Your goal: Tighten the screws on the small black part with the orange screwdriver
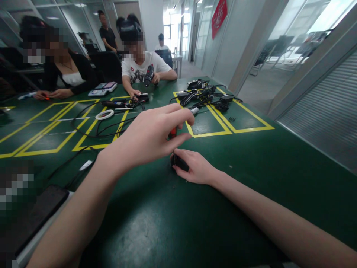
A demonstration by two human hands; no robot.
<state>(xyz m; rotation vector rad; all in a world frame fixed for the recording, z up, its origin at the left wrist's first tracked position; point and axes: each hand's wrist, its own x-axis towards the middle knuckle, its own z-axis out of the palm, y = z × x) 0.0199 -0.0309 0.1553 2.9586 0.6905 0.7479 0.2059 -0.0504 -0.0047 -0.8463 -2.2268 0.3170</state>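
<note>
My left hand is raised over the table, its thumb and index finger spread apart at the tips. Behind them shows the red handle of a screwdriver, partly hidden within the hand. A thin shaft runs down from it to a small black object. My right hand rests on the green tabletop, its thumb and fingers closed around that black object. The object's kind is unclear, as the fingers cover most of it. The other fingers of my left hand are largely hidden.
Black cables and adapters lie in a heap at the back right. A white tape ring and a loose cable are left of centre. Across the table, one person holds a power drill; another sits further left. A dark device lies front left.
</note>
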